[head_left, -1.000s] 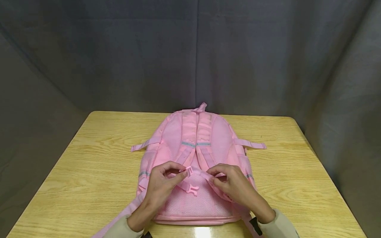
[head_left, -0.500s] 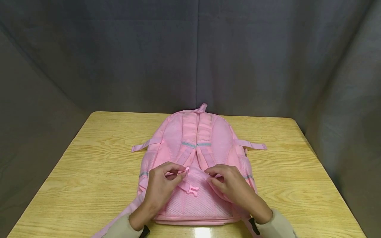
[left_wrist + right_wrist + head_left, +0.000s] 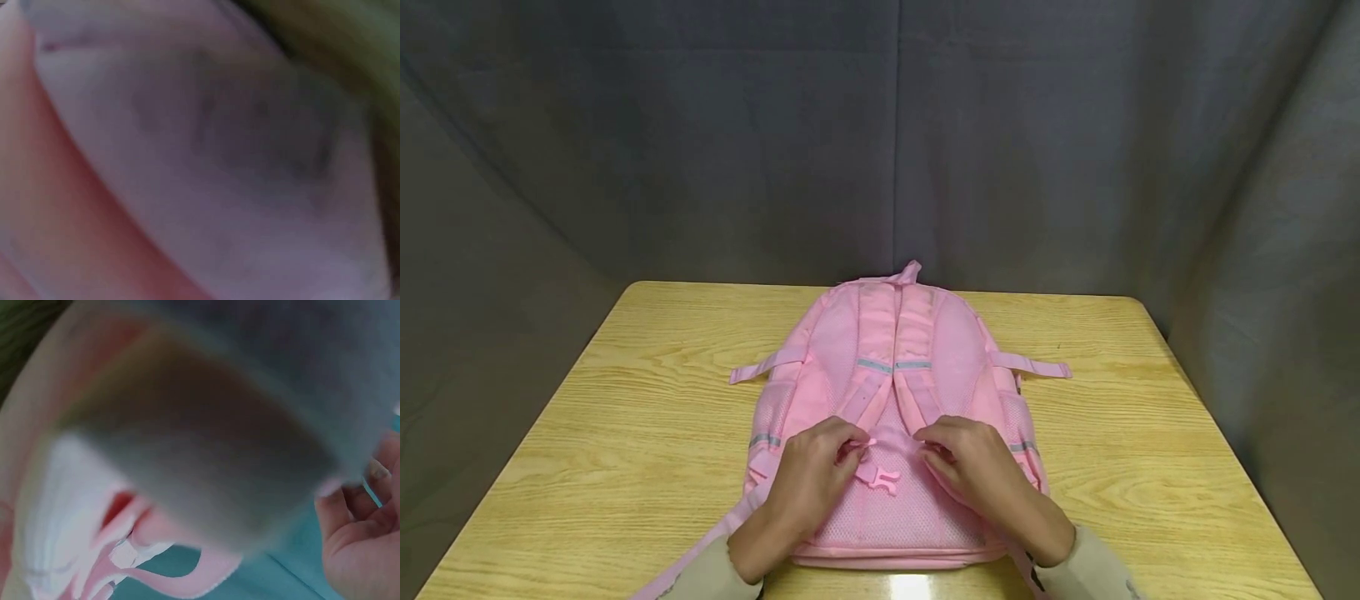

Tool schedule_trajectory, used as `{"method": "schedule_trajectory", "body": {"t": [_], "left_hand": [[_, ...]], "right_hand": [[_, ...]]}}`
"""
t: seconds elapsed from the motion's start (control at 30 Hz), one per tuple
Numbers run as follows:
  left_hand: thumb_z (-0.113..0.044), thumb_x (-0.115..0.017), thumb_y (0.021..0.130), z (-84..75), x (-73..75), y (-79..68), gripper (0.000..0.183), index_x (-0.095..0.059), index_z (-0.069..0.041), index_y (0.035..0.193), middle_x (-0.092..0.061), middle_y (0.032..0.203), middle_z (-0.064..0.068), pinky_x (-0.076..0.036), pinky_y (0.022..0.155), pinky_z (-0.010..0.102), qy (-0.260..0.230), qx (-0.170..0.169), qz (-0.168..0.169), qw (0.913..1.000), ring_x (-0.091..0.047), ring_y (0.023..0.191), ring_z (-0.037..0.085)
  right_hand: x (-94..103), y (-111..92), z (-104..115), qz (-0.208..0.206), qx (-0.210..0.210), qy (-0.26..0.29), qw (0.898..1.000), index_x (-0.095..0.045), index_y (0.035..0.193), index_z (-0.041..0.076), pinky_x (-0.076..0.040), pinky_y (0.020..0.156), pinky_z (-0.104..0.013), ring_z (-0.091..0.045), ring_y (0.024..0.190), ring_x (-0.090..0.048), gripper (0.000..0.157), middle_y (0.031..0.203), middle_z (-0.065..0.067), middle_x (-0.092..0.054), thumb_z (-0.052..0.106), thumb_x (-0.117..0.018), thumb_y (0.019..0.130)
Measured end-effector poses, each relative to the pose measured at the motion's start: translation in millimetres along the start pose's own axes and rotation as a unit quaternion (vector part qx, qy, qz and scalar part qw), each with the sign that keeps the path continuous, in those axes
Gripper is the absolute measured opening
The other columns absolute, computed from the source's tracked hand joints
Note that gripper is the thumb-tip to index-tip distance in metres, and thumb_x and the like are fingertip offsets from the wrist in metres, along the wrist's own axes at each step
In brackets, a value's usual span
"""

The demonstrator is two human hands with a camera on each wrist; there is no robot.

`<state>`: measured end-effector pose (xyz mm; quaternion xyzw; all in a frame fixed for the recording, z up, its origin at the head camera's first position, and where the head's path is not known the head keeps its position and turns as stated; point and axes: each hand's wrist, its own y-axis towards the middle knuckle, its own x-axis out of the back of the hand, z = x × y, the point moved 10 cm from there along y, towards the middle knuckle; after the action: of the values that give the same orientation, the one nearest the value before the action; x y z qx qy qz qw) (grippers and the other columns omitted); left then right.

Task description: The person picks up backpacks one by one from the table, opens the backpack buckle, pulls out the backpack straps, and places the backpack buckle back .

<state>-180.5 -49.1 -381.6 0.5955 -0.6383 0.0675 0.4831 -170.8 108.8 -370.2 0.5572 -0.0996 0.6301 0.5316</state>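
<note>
A pink backpack (image 3: 917,508) lies back panel up, its shoulder straps facing me. Over its lower mesh, my left hand (image 3: 812,471) pinches a small pink plastic buckle piece (image 3: 868,444), mostly covered by the fingers. My right hand (image 3: 977,462) pinches the pink webbing strap (image 3: 891,437) that spans between the two hands. Just below, a pronged buckle half (image 3: 882,479) lies on the mesh, with part of its strap behind the left fingers. In the right wrist view a pink strap loop (image 3: 200,578) hangs beneath blurred cloth.
The wooden table (image 3: 647,400) carries the backpack. Side straps stick out left (image 3: 767,365) and right (image 3: 1033,363). A long pink strap (image 3: 700,546) runs under my left forearm toward the front. Grey curtains (image 3: 737,150) enclose the back and sides. Blurred pale cloth (image 3: 219,156) fills the left wrist view.
My left hand has rolled over and sunk slightly, so its back faces up and the buckle piece in its fingers is now mostly hidden. My right hand has barely shifted.
</note>
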Motion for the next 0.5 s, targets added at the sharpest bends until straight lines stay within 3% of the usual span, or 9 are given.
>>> {"method": "schedule_trajectory", "body": {"t": [0.17,0.3,0.5], "left_hand": [[-0.006,-0.082,0.079,-5.0,-3.5,-2.1,0.014,-0.077,-0.013,0.091,-0.071,0.087,-0.006,-0.057,0.071,0.028,0.034,-0.028,0.016,0.9989,-0.07,0.081,0.009],[-0.011,-0.079,0.084,-9.9,-8.1,-3.6,0.014,-0.078,-0.01,0.098,-0.073,0.094,-0.001,-0.058,0.074,0.033,0.073,-0.051,0.033,0.9955,-0.072,0.087,0.015],[-0.008,-0.075,0.087,-14.1,-18.5,-7.0,0.025,-0.074,-0.005,0.112,-0.072,0.112,0.01,-0.056,0.091,0.042,0.153,-0.082,0.072,0.9821,-0.068,0.107,0.027]], "right_hand": [[-4.6,-1.8,6.2,-0.004,0.024,-0.036,0.999,-0.077,0.083,0.01,-0.048,0.057,-0.019,-0.002,0.062,-0.05,0.016,0.073,0.005,-0.067,0.003,-0.086,0.072],[-8.1,-3.3,9.7,0.002,0.038,-0.058,0.998,-0.077,0.082,0.011,-0.053,0.06,-0.021,-0.004,0.066,-0.057,0.016,0.074,0.005,-0.067,0.004,-0.087,0.072],[-11.5,-4.0,11.6,0.009,0.044,-0.087,0.995,-0.078,0.082,0.013,-0.056,0.063,-0.027,-0.009,0.072,-0.065,0.013,0.078,0.003,-0.068,0.009,-0.087,0.074]]}}
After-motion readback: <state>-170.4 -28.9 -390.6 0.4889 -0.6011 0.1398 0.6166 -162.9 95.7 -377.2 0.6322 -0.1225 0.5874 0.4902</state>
